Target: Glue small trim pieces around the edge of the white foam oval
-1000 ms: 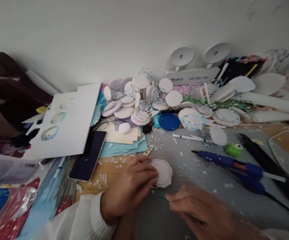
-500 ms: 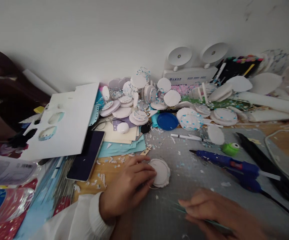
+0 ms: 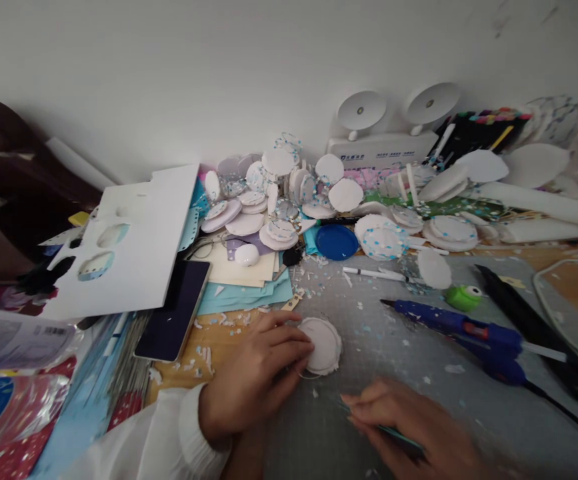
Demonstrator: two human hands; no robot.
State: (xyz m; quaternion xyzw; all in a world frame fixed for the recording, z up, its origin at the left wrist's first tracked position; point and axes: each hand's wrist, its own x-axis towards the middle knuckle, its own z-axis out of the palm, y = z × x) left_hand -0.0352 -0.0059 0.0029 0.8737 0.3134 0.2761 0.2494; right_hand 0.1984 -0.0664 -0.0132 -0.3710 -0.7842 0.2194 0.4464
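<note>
The right hand, gripping a thin teal tool, has drawn back toward the white foam disc; the left hand still pins that disc.

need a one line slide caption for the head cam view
Left hand pins a white foam disc on the grey cutting mat; right hand grips a thin tool.

Home craft desk against a wall: cutting mat at 6 o'clock, glue gun at 3, foam discs piled at 12.
</note>
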